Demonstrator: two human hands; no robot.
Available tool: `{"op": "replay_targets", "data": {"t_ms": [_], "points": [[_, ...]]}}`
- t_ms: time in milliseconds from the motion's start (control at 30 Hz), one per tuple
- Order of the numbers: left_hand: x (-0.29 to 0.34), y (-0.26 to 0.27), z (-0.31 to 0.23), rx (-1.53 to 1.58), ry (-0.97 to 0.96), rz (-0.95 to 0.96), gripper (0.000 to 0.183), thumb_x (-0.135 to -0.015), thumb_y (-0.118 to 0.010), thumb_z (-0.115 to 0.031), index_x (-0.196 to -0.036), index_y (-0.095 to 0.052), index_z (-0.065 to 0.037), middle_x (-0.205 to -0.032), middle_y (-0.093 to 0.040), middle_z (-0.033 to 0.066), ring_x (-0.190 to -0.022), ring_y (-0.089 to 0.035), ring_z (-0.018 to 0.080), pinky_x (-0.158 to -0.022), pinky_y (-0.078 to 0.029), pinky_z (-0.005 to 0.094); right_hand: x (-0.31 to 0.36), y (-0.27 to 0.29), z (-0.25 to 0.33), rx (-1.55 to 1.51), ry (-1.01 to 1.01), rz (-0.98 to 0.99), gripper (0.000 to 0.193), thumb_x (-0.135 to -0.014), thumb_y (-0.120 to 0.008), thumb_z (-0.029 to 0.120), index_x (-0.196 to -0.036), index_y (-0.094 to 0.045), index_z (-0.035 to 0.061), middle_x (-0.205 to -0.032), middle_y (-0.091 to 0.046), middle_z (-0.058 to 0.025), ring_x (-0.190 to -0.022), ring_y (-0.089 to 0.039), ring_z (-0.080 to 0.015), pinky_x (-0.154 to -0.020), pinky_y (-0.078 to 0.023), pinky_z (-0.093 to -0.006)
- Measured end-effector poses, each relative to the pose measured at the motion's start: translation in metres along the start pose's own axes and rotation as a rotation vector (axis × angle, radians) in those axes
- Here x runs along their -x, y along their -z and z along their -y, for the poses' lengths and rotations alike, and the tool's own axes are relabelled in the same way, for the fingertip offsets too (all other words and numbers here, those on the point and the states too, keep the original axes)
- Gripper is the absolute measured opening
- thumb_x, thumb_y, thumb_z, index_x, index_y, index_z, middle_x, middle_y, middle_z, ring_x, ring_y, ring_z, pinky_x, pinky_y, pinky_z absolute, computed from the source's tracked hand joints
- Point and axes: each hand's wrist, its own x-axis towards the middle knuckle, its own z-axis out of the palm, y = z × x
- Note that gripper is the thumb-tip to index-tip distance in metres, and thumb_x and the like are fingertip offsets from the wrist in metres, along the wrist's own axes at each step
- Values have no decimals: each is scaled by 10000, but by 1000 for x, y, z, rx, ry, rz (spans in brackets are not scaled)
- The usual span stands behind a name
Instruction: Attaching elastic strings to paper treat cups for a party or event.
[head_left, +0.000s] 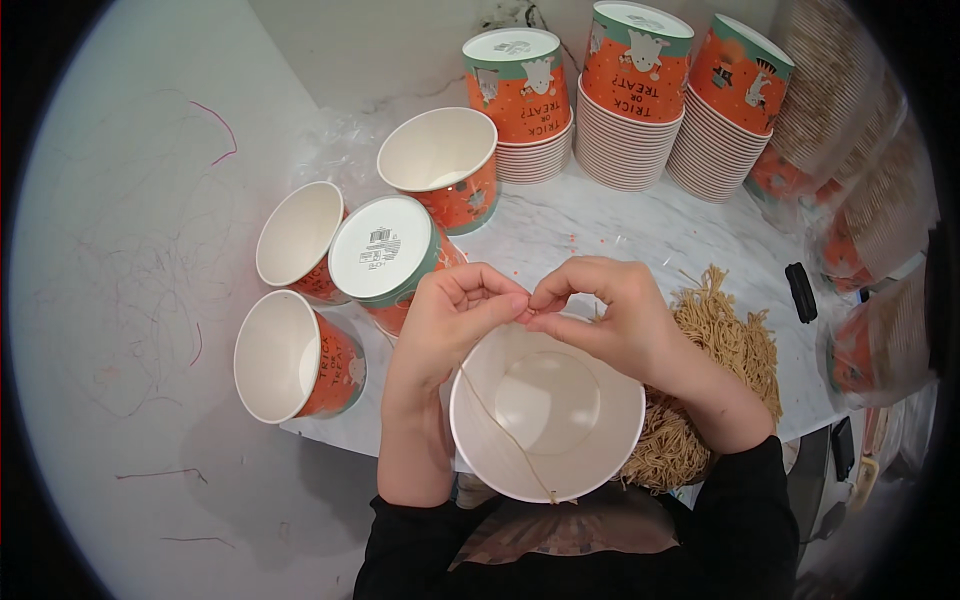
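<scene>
A large white-lined paper bucket (546, 405) stands mouth-up in front of me. Tan string (510, 437) is fastened at a hole in its near rim. From there it crosses the bucket's mouth and runs up beneath my left hand. My left hand (462, 308) is closed in a pinch over the far rim. Against it, fingertip to fingertip, my right hand (592, 308) pinches too. The string's end seems to be between these fingertips, largely hidden by them. Just right of the bucket lies a thick bundle of tan strings (740, 350), partly under my right forearm.
Orange and green paper buckets stand at left: one upside down (380, 250), others open, including a front one (280, 355). Stacked buckets (630, 130) line the back wall. Bagged stacks (870, 220) fill the right, near a small black object (800, 292). Clear plastic (345, 145) lies at back left.
</scene>
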Motion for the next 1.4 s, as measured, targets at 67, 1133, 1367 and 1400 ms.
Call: {"op": "replay_targets", "data": {"t_ms": [67,1133,1367,1400], "points": [[1,1,-1,-21,0,6,123,-921,-706,-38,-1007,-683,47,-944,-733,101,-859,-700,118,-774,-554,233,-1,0,0,-57,-46,12,136,-838,-754,74,-939,-703,-1,-839,-718,-126,-794,-717,-225,-722,-553,-317],[-10,15,10,35,96,195,150,-985,-669,-156,-1019,-694,-12,-937,-702,-2,-820,-630,33,-705,-487,194,-3,0,-11,353,387,-72,128,-819,-711,69,-939,-670,53,-900,-629,-68,-867,-611,-275,-806,-471,-383],[-11,11,9,-24,96,92,103,-934,-692,-80,-999,-685,0,-914,-702,6,-813,-634,36,-703,-494,190,-3,-1,-13,372,399,-49,131,-811,-716,66,-931,-664,55,-905,-629,-68,-871,-614,-272,-802,-472,-382],[-11,8,7,-27,90,67,85,-918,-682,-44,-988,-676,3,-915,-699,7,-811,-632,34,-693,-488,184,-3,0,-12,373,398,-49,131,-811,-716,66,-931,-664,55,-905,-629,-68,-871,-614,-272,-802,-472,-382]]}}
